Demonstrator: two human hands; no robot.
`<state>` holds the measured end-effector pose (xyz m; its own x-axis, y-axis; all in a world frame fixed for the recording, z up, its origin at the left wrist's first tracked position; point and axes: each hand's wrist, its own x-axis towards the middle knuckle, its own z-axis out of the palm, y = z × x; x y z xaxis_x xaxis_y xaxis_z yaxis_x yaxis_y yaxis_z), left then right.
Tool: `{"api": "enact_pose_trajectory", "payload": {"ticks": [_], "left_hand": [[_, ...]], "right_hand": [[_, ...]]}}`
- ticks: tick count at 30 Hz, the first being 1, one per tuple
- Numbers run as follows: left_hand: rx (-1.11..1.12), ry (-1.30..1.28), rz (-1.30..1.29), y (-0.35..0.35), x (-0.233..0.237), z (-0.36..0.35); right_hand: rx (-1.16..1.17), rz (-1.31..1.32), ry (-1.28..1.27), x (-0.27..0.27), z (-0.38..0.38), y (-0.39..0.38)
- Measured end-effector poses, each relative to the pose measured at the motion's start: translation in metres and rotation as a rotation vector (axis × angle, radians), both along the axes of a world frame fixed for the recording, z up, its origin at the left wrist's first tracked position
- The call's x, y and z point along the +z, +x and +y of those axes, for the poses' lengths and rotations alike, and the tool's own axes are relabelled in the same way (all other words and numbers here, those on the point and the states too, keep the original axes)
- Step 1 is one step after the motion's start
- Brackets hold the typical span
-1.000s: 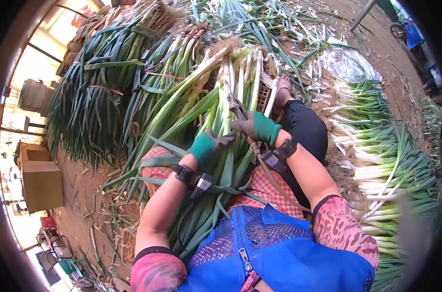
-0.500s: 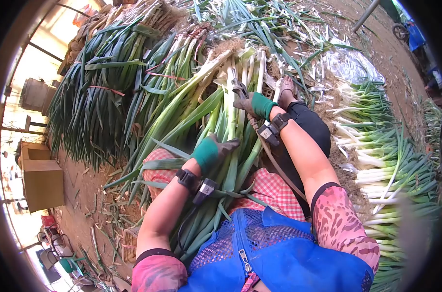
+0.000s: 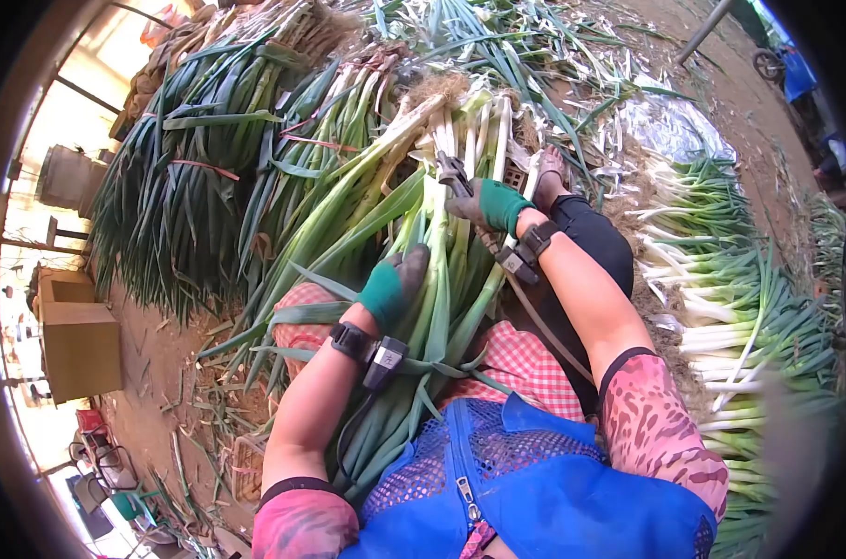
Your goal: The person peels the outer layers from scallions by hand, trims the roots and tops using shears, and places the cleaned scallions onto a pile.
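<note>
A bundle of large green onions [image 3: 439, 289] lies across my lap, with white stems and roots away from me and leaves toward my body. My left hand [image 3: 395, 282], in a green and grey glove, is closed at the left side of a green onion stalk near mid-length; its fingertips are partly hidden. My right hand [image 3: 488, 203], gloved alike, grips an air blow gun [image 3: 454, 174] above the white stems. From the gun a hose [image 3: 546, 331] runs down past my right thigh.
Tied bundles of green onions [image 3: 199, 177] are piled at the left. Cleaned green onions [image 3: 721, 326] lie in a row on the right. Loose leaves and plastic sheet [image 3: 679, 126] cover the ground ahead. A cardboard box [image 3: 80, 349] stands at far left.
My left hand has moved up and slightly left, its fingers now pointing away from me along the stalk instead of across it. My right hand and the blow gun have shifted slightly left.
</note>
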<state>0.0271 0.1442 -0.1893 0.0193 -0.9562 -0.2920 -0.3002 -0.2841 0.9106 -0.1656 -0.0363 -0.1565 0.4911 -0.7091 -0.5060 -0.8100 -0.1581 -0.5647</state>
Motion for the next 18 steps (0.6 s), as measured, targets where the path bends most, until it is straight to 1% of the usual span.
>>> {"api": "enact_pose_trajectory", "payload": {"ticks": [1, 3, 4, 5, 7, 9, 10, 13, 14, 17, 18], "left_hand": [[0.049, 0.034, -0.011, 0.000, 0.003, 0.000], [0.155, 0.101, -0.032, 0.001, 0.013, 0.000], [0.295, 0.176, 0.254, 0.002, 0.030, -0.003], [0.296, 0.269, 0.242, 0.012, 0.025, -0.006], [-0.454, -0.331, -0.921, 0.057, -0.033, -0.010], [-0.029, 0.033, -0.565, 0.047, -0.016, -0.022], [0.174, 0.213, -0.378, 0.040, -0.003, -0.025], [-0.070, -0.106, -0.804, 0.015, 0.043, -0.027], [-0.162, 0.206, -0.657, 0.001, 0.075, -0.032], [-0.154, 0.276, -0.466, -0.013, 0.067, -0.026], [-0.153, 0.264, -0.470, -0.016, 0.063, -0.024]], "right_hand": [[-0.007, -0.027, -0.054, 0.015, 0.018, -0.006], [-0.108, 0.007, 0.294, 0.048, 0.038, -0.009], [-0.032, -0.026, 0.116, 0.037, 0.059, -0.022], [0.046, -0.059, -0.062, 0.025, 0.083, -0.040], [0.039, -0.016, 0.078, 0.052, 0.120, -0.054], [0.049, -0.038, 0.029, 0.054, 0.149, -0.075], [0.003, -0.045, 0.117, 0.064, 0.157, -0.081], [-0.083, -0.046, 0.094, 0.058, 0.176, -0.093], [-0.079, -0.083, 0.102, 0.059, 0.178, -0.094], [-0.082, -0.129, 0.176, 0.066, 0.170, -0.081], [-0.100, -0.214, 0.167, 0.068, 0.163, -0.076]]}}
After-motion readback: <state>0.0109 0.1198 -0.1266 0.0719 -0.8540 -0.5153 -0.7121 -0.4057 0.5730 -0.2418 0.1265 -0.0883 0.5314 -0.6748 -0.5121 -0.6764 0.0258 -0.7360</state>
